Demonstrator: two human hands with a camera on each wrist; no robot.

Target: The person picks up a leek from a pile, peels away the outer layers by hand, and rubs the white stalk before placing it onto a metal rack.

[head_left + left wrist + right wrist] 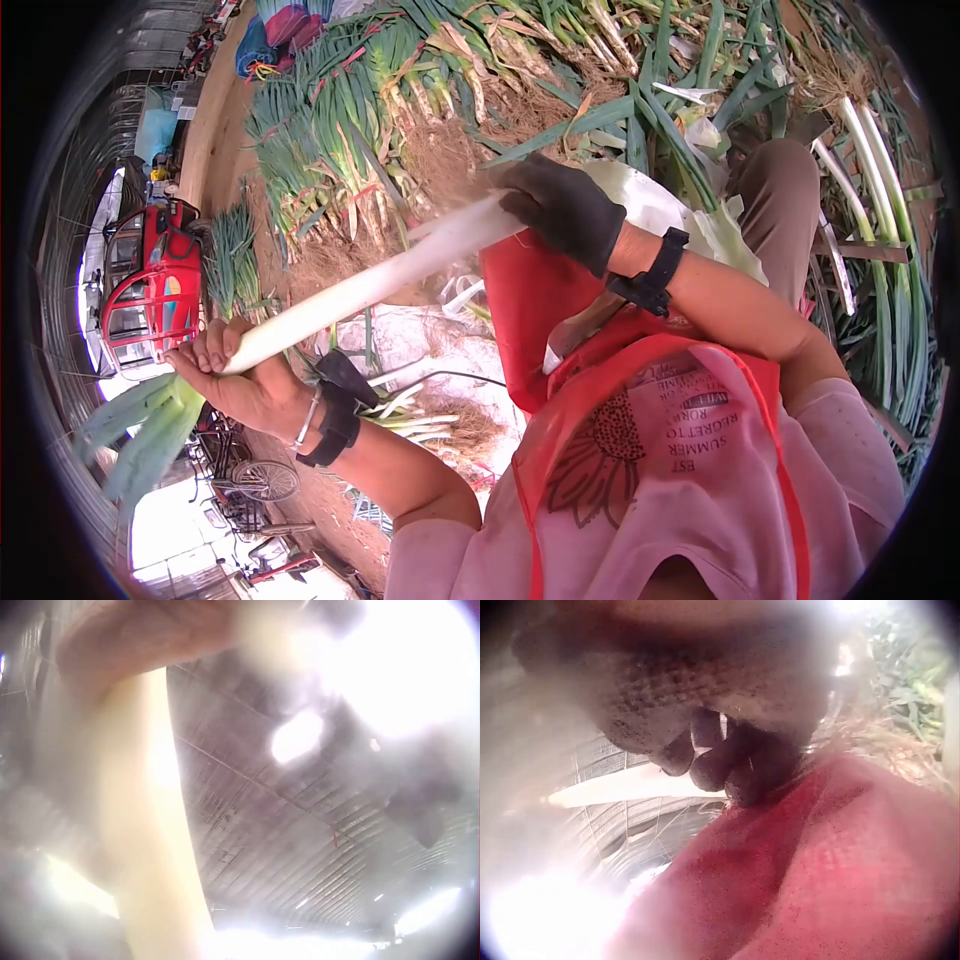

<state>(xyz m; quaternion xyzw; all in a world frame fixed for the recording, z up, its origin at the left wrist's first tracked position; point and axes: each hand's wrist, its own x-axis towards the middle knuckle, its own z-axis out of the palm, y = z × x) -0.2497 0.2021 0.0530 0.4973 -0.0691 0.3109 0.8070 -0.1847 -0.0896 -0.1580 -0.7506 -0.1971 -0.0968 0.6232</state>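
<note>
A long white leek (360,292) slants across the head view, its green leaves hanging at the lower left. My bare left hand (255,385) curls round the stalk just beside the leaves. At the other end, my dark-gloved right hand (572,208) grips the stalk over a red apron; the roots there are mostly hidden. The left wrist view shows the pale stalk (154,825) below my blurred left hand (150,641). In the right wrist view, bent gloved fingers of my right hand (705,705) lie against the leek (630,786).
Many leeks with roots and leaves (350,150) lie in rows at the top. More long leeks (885,200) are on the right. Several trimmed white stalks (425,425) lie below my left forearm. A red vehicle (160,275) and a bicycle (268,480) stand at the left.
</note>
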